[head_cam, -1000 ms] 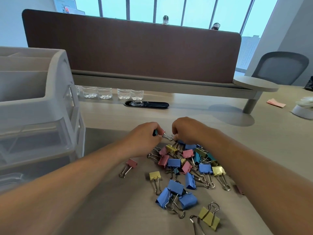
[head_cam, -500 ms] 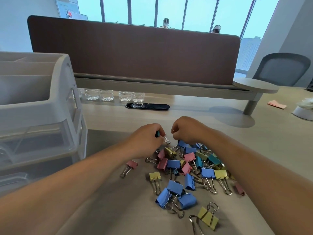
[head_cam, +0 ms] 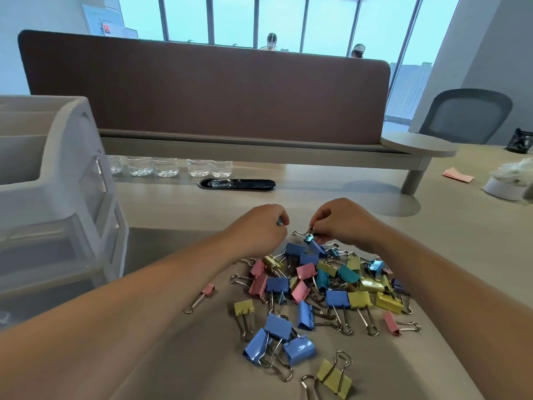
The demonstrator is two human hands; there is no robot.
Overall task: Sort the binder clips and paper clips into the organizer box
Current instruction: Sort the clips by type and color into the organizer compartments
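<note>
We've got L hand [head_cam: 259, 226] fingers curled shut, contents hidden; R hand [head_cam: 340, 222] fingers pinch a small teal binder clip [head_cam: 308, 237] atop pile [head_cam: 326, 281] on tabletop [head_cam: 450, 255].

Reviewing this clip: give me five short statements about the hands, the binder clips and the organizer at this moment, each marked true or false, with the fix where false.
1. The right hand pinches a small teal binder clip at the pile's far edge. True.
2. The left hand lies flat and open on the desk. False: its fingers are curled shut.
3. The white plastic organizer box stands to the right of the clips. False: it stands to their left.
4. A small pink binder clip lies apart, left of the pile. True.
5. Every clip is blue. False: pink, yellow and teal ones show too.
</note>
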